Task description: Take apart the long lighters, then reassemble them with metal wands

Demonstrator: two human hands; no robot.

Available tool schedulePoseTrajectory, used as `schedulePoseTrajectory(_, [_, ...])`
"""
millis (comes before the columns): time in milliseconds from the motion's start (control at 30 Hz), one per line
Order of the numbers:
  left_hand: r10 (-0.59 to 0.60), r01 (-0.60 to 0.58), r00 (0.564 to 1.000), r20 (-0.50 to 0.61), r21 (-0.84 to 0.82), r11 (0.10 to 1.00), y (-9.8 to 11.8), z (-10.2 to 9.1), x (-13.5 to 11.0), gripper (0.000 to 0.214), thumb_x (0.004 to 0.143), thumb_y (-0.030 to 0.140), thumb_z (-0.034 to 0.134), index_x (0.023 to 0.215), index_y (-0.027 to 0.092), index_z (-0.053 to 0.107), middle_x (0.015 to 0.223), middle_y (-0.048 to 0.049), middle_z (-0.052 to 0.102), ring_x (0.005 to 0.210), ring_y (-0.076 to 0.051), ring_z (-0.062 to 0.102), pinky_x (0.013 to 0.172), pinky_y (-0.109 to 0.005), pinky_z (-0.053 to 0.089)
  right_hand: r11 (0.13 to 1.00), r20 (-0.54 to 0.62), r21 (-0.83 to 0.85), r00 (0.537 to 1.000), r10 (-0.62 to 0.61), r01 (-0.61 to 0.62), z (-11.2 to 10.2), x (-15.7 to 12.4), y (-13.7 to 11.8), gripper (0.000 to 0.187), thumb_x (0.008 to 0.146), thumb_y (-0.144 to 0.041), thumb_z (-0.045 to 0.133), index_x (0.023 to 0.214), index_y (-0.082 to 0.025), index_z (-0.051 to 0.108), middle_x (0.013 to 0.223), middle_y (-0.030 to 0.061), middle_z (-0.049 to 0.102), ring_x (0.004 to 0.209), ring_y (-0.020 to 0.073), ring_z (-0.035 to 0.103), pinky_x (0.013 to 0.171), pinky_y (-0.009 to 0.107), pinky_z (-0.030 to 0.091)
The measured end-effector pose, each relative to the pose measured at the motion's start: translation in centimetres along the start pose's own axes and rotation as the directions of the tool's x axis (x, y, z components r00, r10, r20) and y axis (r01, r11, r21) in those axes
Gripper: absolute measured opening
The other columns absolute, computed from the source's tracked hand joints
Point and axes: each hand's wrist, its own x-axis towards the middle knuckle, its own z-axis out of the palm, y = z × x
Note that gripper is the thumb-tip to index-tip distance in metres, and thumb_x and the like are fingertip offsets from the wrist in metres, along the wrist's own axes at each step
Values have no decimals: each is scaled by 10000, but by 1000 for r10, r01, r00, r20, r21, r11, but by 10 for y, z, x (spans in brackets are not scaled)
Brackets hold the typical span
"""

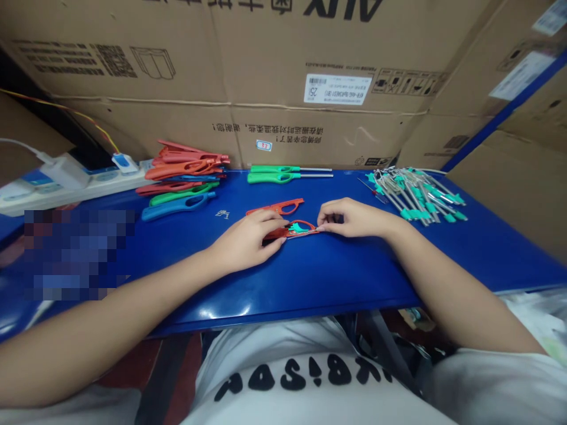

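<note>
My left hand (pixel 254 236) is closed around the handle end of an orange-red lighter casing half (pixel 312 228), holding it low over the blue table. A green trigger piece (pixel 297 228) lies inside that half, and a thin pale strip runs along its near edge. At the casing's nose end, the thumb and fingertips of my right hand (pixel 343 217) are pinched together; what lies between them is too small to make out. Just beyond my left hand, another orange-red casing half (pixel 287 206) rests on the table, partly covered by the fingers.
Red, green and blue casing halves (pixel 181 177) are piled at the back left. Two green lighters with metal tubes (pixel 277 174) lie behind my hands. Metal tubes with green triggers (pixel 420 195) are heaped right. Small metal bits (pixel 222 214), a power strip (pixel 106 183) and a cardboard wall (pixel 266 77) surround.
</note>
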Motion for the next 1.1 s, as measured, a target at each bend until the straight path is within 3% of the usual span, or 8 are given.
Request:
schedulePoseTrajectory(233, [1,-1,1000,14,-4,1000,-2,0,1,329,945,279,557,1250,193,644,1253,-103,690,1174,-261,640,1012,-417,529,1000,-45,-17,999,-12,11,-2,0,2,258,915,-407,620,946,-169,713,884,61,710,750,161,611,673,269,457])
schedulePoseTrajectory(367, [35,-35,999,10,10,999,-4,-1,1,341,973,271,521,1277,184,647,1254,-95,710,1147,-245,670,1001,-397,540,954,-284,-229,951,124,-192,-14,-4,17,206,907,-360,615,960,-181,704,941,75,700,795,197,617,743,314,461])
schedulePoseTrajectory(433, [64,-65,998,14,24,998,-3,-2,0,345,981,264,507,1284,188,653,1275,-88,708,1158,-242,673,1010,-395,539,855,-464,-308,850,248,-418,-24,-10,26,191,895,-319,608,994,-187,703,1058,107,675,854,232,626,778,346,467])
schedulePoseTrajectory(533, [84,-87,996,33,73,994,-3,-2,-1,356,985,253,500,1303,205,651,1293,-73,703,1168,-236,673,1005,-381,542,671,-675,-262,628,387,-694,-40,-22,43,215,879,-272,591,1040,-180,699,1161,150,622,990,296,622,840,387,479])
schedulePoseTrajectory(633, [80,-87,995,62,110,990,-4,-2,-2,352,983,244,505,1298,223,662,1277,-63,713,1139,-223,690,973,-350,555,473,-711,-164,436,552,-866,-55,-36,60,267,850,-244,598,1087,-177,702,1180,170,606,1074,343,610,864,421,491])
schedulePoseTrajectory(733, [86,-94,994,72,119,988,-7,-1,-2,342,990,252,500,1282,239,678,1269,-58,719,1128,-217,699,961,-330,555,304,-645,-122,308,699,-945,-63,-46,74,345,810,-220,624,1142,-191,709,1234,181,599,1119,362,610,885,440,497])
schedulePoseTrajectory(800, [92,-100,993,76,119,988,-9,-1,-3,339,998,270,495,1281,255,680,1271,-52,719,1126,-211,702,957,-316,553,270,-616,-124,287,733,-955,-65,-49,80,360,789,-208,639,1139,-184,721,1247,197,603,1119,365,616,884,440,500])
schedulePoseTrajectory(1100, [128,-137,989,77,130,982,-14,1,-3,332,1021,302,464,1258,263,695,1276,-25,718,1174,-197,683,994,-306,534,309,-609,-134,324,724,-942,-58,-49,106,248,798,-201,623,1003,-127,744,1109,234,664,1015,340,661,837,426,512])
